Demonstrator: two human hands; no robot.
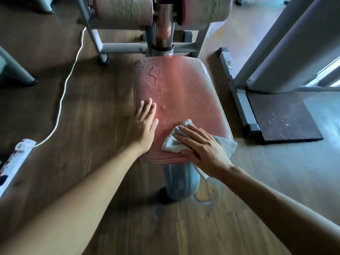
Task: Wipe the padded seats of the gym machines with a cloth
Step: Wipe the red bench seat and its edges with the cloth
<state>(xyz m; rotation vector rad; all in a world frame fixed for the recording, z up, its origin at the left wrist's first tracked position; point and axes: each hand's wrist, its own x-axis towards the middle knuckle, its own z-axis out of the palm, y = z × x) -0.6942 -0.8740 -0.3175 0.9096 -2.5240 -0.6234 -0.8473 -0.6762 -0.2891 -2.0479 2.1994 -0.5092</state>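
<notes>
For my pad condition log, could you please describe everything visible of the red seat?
The red seat is a flat, rounded-rectangle pad, seemingly worn vinyl, on a grey post. Droplets and a dark squiggle mark its far left; its far right edge is flaking. The left hand rests flat on its left side; the right hand presses a grey cloth onto its near end.

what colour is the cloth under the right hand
Pale grey-white, seen in the head view: the cloth lies on the red seat under the right hand.
</notes>
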